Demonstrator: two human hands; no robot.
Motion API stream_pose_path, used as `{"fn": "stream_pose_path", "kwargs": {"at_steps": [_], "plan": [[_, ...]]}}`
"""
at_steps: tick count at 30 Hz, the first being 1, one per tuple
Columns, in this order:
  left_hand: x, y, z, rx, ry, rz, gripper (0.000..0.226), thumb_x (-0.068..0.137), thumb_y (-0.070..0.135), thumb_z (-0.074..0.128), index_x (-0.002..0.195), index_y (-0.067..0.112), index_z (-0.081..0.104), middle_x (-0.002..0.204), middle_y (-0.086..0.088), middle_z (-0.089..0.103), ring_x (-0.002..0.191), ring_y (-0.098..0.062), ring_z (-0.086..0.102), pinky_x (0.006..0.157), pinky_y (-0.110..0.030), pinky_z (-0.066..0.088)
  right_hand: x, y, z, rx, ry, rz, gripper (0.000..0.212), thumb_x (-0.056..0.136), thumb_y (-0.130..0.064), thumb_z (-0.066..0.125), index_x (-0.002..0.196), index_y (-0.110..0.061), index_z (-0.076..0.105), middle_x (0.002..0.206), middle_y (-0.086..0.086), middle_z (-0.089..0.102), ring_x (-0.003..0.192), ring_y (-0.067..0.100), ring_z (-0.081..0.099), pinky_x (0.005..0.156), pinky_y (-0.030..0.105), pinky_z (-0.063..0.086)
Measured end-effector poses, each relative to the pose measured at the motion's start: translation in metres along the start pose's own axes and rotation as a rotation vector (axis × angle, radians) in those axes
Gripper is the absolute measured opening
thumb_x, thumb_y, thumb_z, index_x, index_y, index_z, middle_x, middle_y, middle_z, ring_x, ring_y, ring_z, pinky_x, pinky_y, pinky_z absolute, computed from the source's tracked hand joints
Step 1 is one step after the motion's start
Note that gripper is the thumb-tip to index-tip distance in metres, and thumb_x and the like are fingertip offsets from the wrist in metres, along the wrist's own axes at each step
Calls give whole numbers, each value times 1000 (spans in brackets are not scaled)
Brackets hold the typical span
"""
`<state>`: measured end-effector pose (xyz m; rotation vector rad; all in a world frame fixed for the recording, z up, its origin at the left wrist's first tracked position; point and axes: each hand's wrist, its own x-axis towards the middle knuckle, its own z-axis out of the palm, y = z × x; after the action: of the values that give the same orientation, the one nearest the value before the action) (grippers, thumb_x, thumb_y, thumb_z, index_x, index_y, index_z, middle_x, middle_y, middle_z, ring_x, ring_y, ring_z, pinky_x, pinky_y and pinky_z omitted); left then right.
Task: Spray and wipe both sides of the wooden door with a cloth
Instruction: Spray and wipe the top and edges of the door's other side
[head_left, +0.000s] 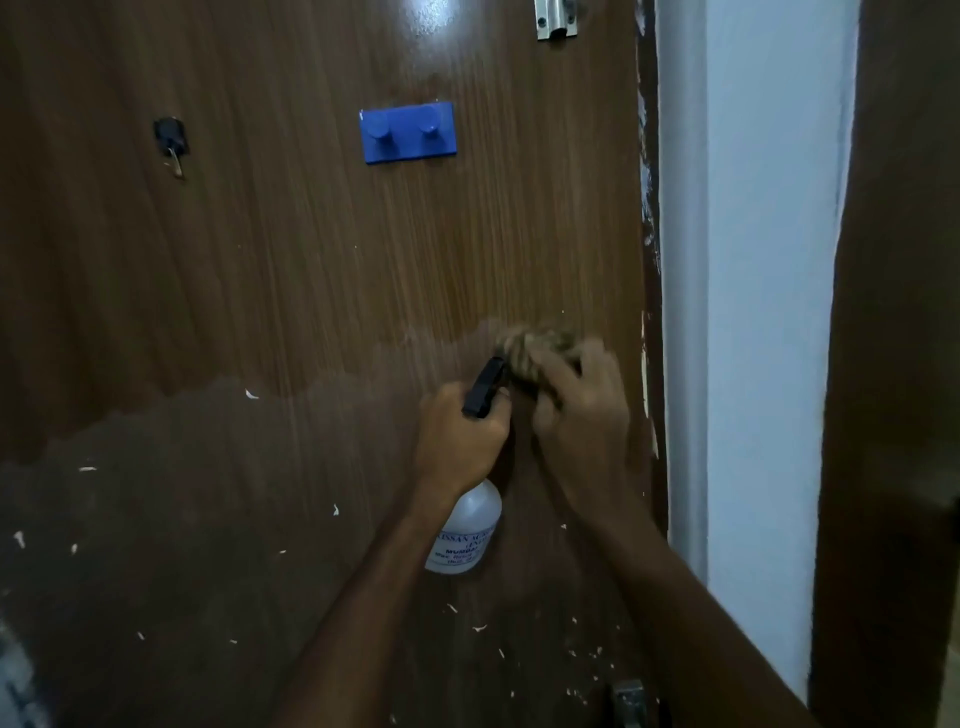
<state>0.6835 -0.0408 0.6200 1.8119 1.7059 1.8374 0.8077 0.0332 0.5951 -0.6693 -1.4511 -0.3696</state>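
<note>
The brown wooden door (291, 291) fills most of the view, its upper part lighter and streaked, its lower part darker with white flecks. My left hand (460, 431) grips the black trigger head of a clear spray bottle (467, 535), which hangs below the hand close to the door. Just to the right, my right hand (576, 410) holds a bunched tan cloth (535, 345) against the door near its right edge. The cloth is blurred.
A blue two-peg hook plate (408, 132) and a small black hook (170, 137) are fixed on the door above my hands. A metal latch (556, 21) sits at the top, another metal fitting (628, 699) at the bottom. A white wall (753, 312) and dark frame (893, 364) stand right.
</note>
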Motion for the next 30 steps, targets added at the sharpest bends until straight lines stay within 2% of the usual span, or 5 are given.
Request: {"fn": "stream_pose_path", "kwargs": {"at_steps": [4,11,18,24,30], "plan": [[-4,-4,-19,9,5,0,43,100,21,66,72,-10,56,58,-27,53,53,-50,53,44,-55,44,-50,-1,-3,54,-105,-21,31,93,-4,56,119,-12,71,110,14,61,95,26,57,68,35,55],[-10,-10,-38,21,3,-10,47,100,23,67,66,-7,53,50,-9,49,48,-44,52,42,-52,43,76,-33,12,9,44,33,35,90,-4,57,120,-13,72,110,13,58,94,22,53,71,24,46],[-9,-10,-51,28,-13,-41,53,86,45,62,77,-7,58,59,-16,55,55,-46,55,48,-56,47,-50,-51,14,34,-125,-23,31,92,-6,52,111,-13,74,104,11,58,88,23,52,59,28,46],[-3,-6,-61,-9,21,-50,44,95,33,66,75,-6,56,55,-8,51,50,-31,50,45,-54,46,51,-72,25,24,19,36,28,94,1,54,109,-13,73,119,14,58,93,22,54,66,21,44],[-6,-14,-77,26,45,-49,43,100,20,67,61,12,52,47,1,47,44,-25,49,42,-39,38,33,-88,15,-50,-270,36,66,86,-23,49,152,-19,45,154,16,31,118,33,40,81,34,53]]}}
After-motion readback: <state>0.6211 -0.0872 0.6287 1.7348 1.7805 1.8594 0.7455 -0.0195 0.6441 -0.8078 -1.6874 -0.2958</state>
